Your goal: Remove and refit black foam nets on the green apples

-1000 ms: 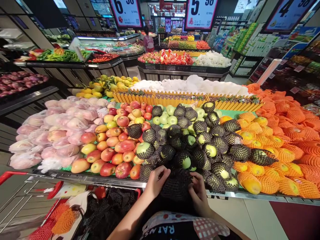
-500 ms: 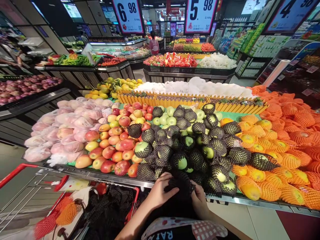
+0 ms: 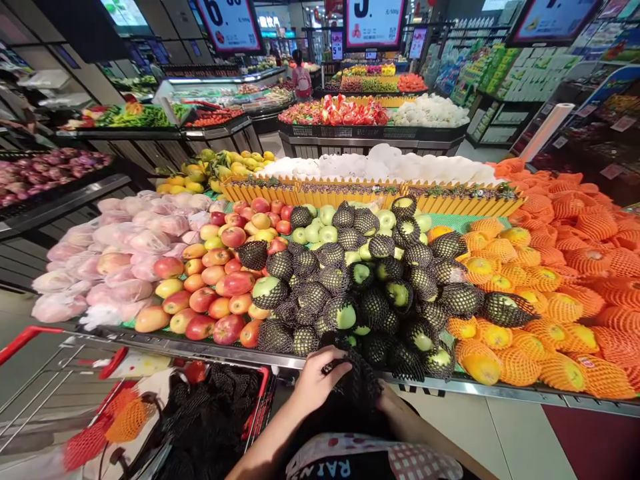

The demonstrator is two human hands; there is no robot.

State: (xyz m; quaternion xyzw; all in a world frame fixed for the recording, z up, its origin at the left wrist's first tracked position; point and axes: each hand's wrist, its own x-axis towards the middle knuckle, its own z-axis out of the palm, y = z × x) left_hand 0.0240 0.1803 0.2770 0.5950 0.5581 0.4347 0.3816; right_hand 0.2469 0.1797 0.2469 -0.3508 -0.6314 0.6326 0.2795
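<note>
A black foam fruit net [image 3: 357, 383] is bunched up in front of my body, just off the front edge of the fruit stand. My left hand [image 3: 317, 377] is closed on its left side, thumb and fingers pinching the mesh. My right hand [image 3: 393, 403] grips the right side, its fingers mostly hidden by the net. Whether any fruit is inside the net, I cannot tell. Right beyond my hands lie green apples [image 3: 345, 315], many in black foam nets. Red apples [image 3: 230, 329] are heaped to their left.
A red-rimmed shopping cart [image 3: 265, 387] at lower left holds a pile of black nets [image 3: 215, 413] and an orange net [image 3: 127, 420]. Bagged pale fruit [image 3: 130, 243] lies left; orange-netted fruit [image 3: 530, 360] lies right. The stand's metal edge [image 3: 465, 387] runs before me.
The view has shifted, so the stand appears slightly further left and higher. My right hand has dropped a little and its fingers are now more hidden behind the net.
</note>
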